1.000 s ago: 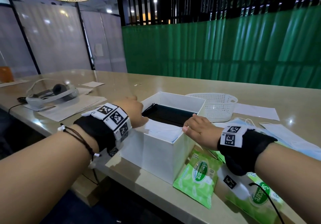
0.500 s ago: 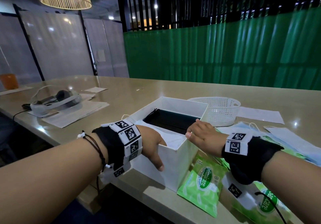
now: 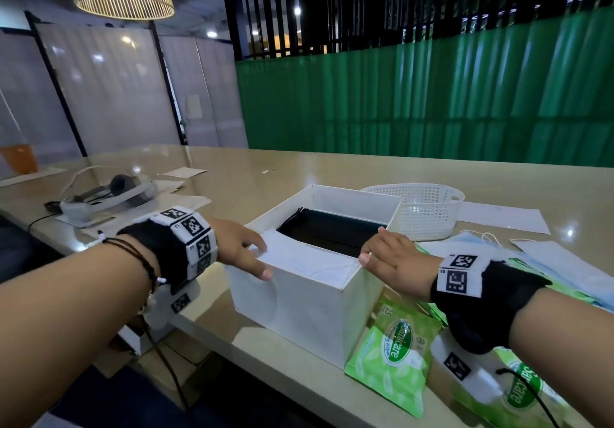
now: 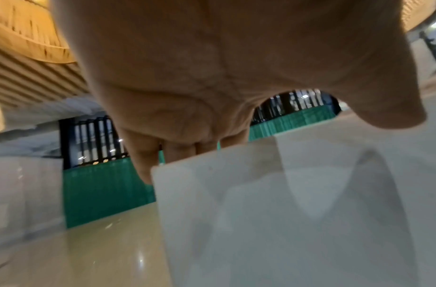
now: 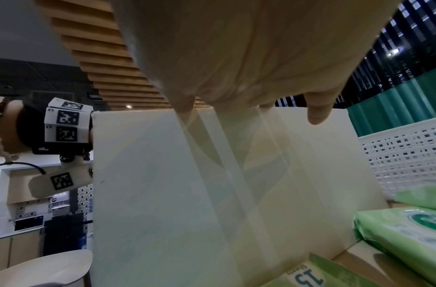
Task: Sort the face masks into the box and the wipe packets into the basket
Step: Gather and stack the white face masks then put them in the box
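Observation:
The white box (image 3: 309,304) stands near the table's front edge, with black masks (image 3: 332,231) in its far part and a white mask (image 3: 305,259) lying across its near end. My left hand (image 3: 247,254) lays straight fingers on the mask's left end, thumb against the box's front wall (image 4: 261,213). My right hand (image 3: 382,256) touches the mask's right end at the box corner (image 5: 187,194). Green wipe packets (image 3: 392,354) (image 3: 518,397) (image 5: 408,236) lie right of the box. Light blue masks (image 3: 564,268) lie behind my right wrist. The white basket (image 3: 418,221) (image 5: 403,155) holds nothing that I can see.
A headset (image 3: 109,195) on papers sits at the far left of the table. A paper sheet (image 3: 501,216) lies right of the basket. The table's front edge runs just below the box. A pale chair seat (image 5: 40,268) shows below the table.
My left hand came out of the box to its near left corner, thumb now on the front wall. My right hand stayed at the near right corner.

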A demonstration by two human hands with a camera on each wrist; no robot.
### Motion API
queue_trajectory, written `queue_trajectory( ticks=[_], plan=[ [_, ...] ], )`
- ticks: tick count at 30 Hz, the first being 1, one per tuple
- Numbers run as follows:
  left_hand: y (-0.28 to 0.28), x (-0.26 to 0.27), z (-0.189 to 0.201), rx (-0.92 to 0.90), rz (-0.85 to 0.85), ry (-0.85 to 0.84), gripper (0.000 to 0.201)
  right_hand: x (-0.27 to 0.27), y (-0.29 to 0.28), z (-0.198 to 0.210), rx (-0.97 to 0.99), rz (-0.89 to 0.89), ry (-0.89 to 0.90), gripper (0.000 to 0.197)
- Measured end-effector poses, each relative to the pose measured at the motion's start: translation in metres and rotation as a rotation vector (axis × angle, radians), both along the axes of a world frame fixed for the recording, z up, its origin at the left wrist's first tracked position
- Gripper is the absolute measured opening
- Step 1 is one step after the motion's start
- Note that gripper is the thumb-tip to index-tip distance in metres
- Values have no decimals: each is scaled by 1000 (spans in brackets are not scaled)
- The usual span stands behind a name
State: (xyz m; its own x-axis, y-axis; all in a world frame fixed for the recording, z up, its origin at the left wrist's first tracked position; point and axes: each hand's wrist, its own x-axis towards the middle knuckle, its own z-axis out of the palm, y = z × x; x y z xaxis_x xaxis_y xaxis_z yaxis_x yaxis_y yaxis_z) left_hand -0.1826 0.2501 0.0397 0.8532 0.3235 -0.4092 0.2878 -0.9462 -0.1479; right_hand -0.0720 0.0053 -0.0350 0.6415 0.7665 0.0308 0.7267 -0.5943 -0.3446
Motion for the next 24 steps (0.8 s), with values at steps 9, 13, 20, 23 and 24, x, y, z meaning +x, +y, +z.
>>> queue_trajectory(
  ticks=[9, 13, 20, 23, 24],
  plan=[
    [-24, 17, -26, 160, -76, 144, 98, -5, -1, 2, -22, -4, -18, 36],
    [-26, 17, -21, 133, -107, 185, 83, -6, -1, 3, -15, -3, -4, 36],
    [-6, 16, 4, -71, -56, -226, 104, -4, 0, 1, -15, -5, 1, 37],
    [-3, 16, 6, -400, 62, -324, 117, -4, 1, 1, -12, -3, 1, 37],
    [-2, 16, 4, -519, 113, -316, 121, -5, 0, 2, -12, -3, 3, 37]
  ],
)
